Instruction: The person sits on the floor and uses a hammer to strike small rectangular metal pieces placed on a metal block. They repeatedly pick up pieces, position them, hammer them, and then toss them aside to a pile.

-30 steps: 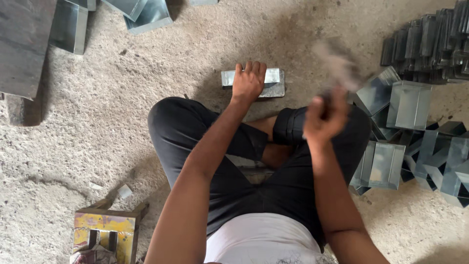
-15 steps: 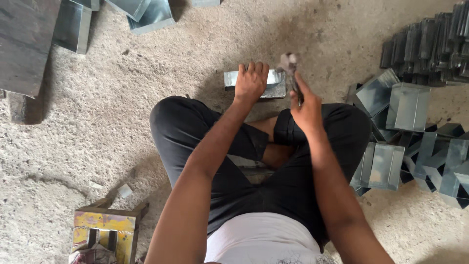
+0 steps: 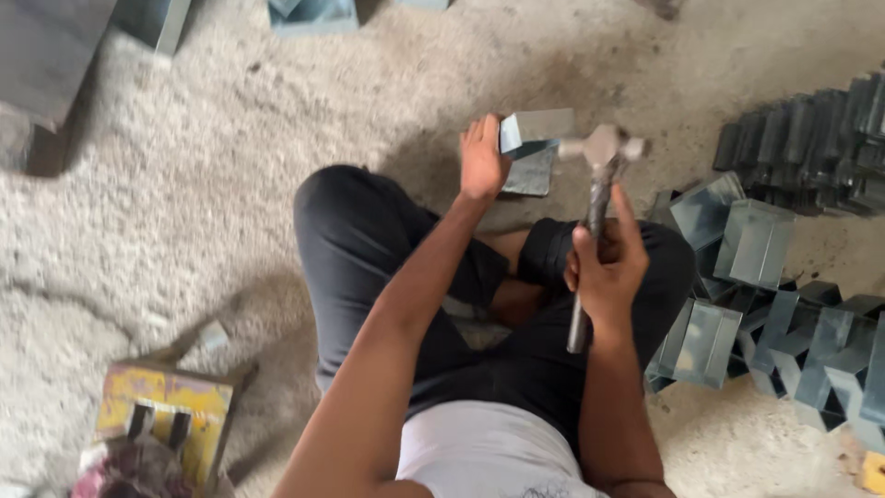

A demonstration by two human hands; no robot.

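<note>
**A:** What do you have closest to the camera?

**B:** I see a white shirt hem and black trousers; the person sits cross-legged on a rough concrete floor [image 3: 230, 212]. Low on the left I note a yellow block [image 3: 166, 410] with two dark slots, something red just beside it.

**A:** And the hands?

**B:** Right hand [image 3: 604, 272] is wrapped tight around the dark handle of a hammer [image 3: 597, 198], fingers closed, thumb up along the shaft. The hammer stands nearly upright, its head blurred, above the right knee and just right of the workpiece. Left hand [image 3: 481, 161] reaches past the knees, fingers pressed together, gripping the near-left edge of a folded sheet-metal piece [image 3: 535, 129]. I read that piece as tilted up off the floor on one edge; a flat grey part [image 3: 530, 173] lies under it, but I cannot tell if the two are joined.

**A:** Farther out?

**B:** To the right, a heap of folded metal boxes [image 3: 756, 244], grey-blue, touching one another. Beyond them, a row of dark metal pieces [image 3: 811, 138] standing close-packed. Top left, a flat grey sheet [image 3: 46, 55] and more blue-grey boxes [image 3: 309, 14] at the upper edge.
</note>
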